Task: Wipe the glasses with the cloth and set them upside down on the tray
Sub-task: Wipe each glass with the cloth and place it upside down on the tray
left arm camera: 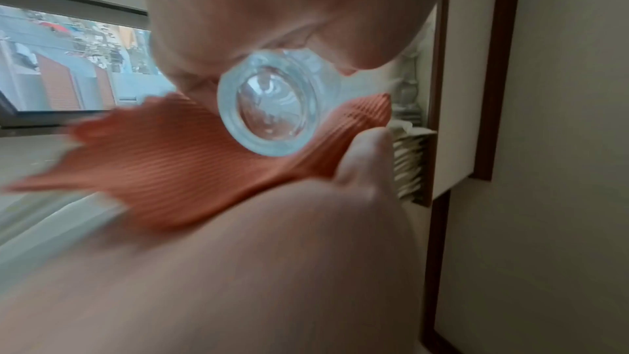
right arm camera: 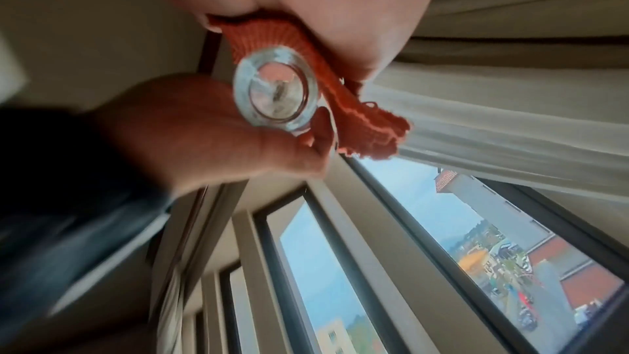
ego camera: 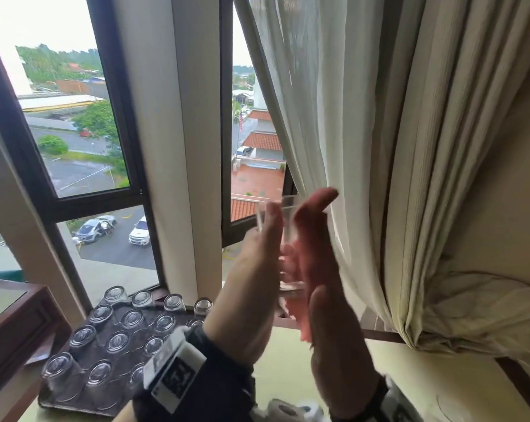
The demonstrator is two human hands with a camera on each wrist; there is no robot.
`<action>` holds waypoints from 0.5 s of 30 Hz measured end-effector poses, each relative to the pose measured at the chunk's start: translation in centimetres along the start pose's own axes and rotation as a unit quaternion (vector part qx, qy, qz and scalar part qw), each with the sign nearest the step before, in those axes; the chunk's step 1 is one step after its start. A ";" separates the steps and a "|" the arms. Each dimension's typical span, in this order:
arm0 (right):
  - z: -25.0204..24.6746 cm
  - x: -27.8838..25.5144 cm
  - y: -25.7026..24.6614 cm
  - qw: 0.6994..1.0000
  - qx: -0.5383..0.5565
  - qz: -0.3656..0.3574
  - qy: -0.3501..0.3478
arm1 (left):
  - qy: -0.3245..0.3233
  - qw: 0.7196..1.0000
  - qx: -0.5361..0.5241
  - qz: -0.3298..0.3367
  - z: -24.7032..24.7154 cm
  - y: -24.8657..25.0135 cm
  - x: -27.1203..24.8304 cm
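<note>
A clear glass (ego camera: pixel 280 239) was held up in front of the window (ego camera: pixel 84 132), well above the tray (ego camera: pixel 75 400), between the two hands. The left hand (ego camera: pixel 251 278) was pressed against one side of it with fingers mostly extended; whether the thumb was wrapped round the far side could not be told. The right hand (ego camera: pixel 318 269) was laid flat against the other side, fingers straight, with the orange cloth (left arm camera: pixel 177 160) sandwiched between palm and glass. In both wrist views the thick base of the glass was seen end-on, with the cloth bunched beside it.

On the tray, at the lower left on the surface (ego camera: pixel 288 354), many glasses (ego camera: pixel 129 321) were already set upside down in rows, so the task was judged to be well advanced, with this glass in the wiping step.

The chief risk was judged to be a slip: the glass was carried mainly by pressure between flat palms, and a smooth wall rubbed through cloth could slide out and fall onto the surface or the inverted glasses below. The curtain (ego camera: pixel 364 147) hung just beside the right hand and might be caught by it. The blur suggested fast motion, which would raise the chance of a lost hold.
</note>
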State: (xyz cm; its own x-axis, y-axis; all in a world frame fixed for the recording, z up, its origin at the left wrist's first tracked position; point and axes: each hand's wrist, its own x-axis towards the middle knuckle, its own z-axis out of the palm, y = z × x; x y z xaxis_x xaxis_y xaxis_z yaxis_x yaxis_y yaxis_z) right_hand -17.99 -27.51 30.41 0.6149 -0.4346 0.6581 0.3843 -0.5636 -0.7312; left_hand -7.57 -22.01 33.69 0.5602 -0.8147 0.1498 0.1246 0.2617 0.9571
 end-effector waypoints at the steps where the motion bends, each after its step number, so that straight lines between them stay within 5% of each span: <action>1: 0.4 -0.9 0.9 0.999 -0.027 -0.036 -0.010 | -0.008 1.000 0.019 0.001 -0.4 0.6 0.4; 3: 1.3 -2.4 2.1 1.000 -0.017 -0.023 -0.013 | -0.026 0.999 0.040 -0.001 -1.2 1.7 0.9; 6: 1.7 -3.5 3.1 0.976 0.056 0.206 0.045 | -0.034 0.997 0.064 0.020 -1.8 2.7 1.3; 8: 1.6 -3.3 4.2 0.950 0.120 0.276 0.080 | -0.033 0.995 0.083 0.041 -2.0 2.4 1.6; 15: -0.5 0.2 1.8 0.802 0.499 0.272 0.183 | -0.050 0.975 0.190 0.108 -3.6 0.1 0.3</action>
State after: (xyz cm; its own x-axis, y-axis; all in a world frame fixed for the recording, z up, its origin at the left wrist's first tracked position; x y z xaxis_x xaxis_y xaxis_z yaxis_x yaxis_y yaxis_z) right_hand -17.50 -28.94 29.33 0.7045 -0.7064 0.0679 0.6003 0.5421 -0.5880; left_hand -4.41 -20.39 32.97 0.4545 -0.8132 0.3635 -0.3099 0.2382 0.9204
